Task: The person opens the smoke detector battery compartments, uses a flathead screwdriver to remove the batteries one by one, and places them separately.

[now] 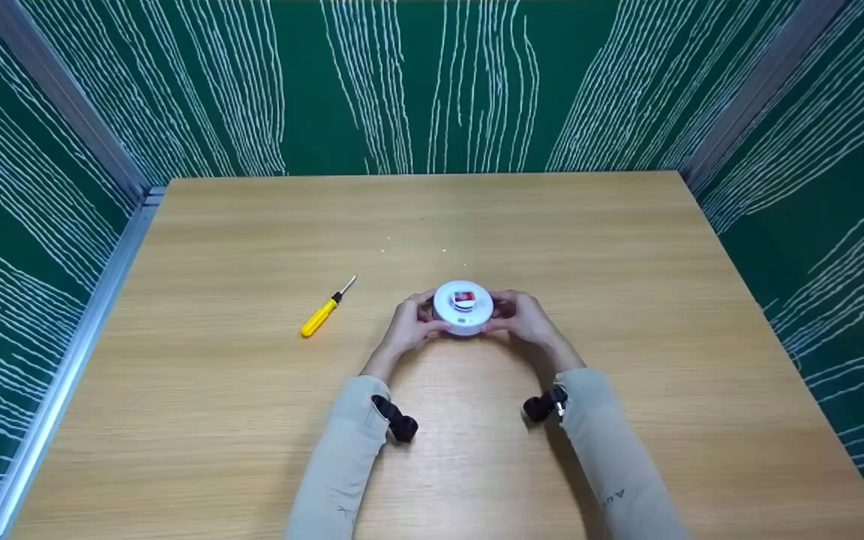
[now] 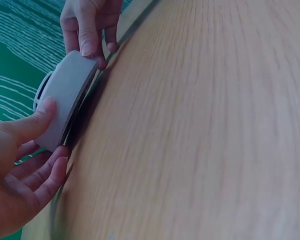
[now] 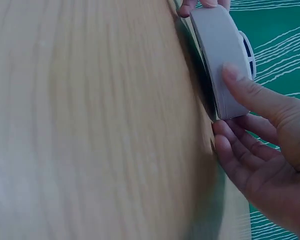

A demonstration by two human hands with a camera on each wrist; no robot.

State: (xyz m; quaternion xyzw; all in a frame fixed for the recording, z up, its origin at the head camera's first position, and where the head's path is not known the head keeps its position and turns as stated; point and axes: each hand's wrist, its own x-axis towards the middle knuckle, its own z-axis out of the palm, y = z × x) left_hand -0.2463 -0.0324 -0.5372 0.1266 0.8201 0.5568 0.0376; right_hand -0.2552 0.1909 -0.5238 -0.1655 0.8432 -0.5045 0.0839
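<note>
I'm seeing the left hand [image 1: 409,322] and right hand [image 1: 526,318] clamping the round white device [image 1: 463,308] from opposite sides. It's being held around mid-table [image 1: 244,405], base contact unclear; yellow screwdriver [image 1: 323,313] is lying to its left.

Left hand [image 1: 408,324], right hand [image 1: 526,319] opposite, both gripping, forearms [image 1: 340,457] angled inward, fingers [image 2: 52,181] apparently curled

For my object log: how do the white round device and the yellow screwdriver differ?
Shape: the white round device is broad and squat; the yellow screwdriver is long and thin. Colour: the device is white with a red patch; the screwdriver has a yellow handle. State: the device is held; the screwdriver lies untouched. Both show against the wooden table.
</note>
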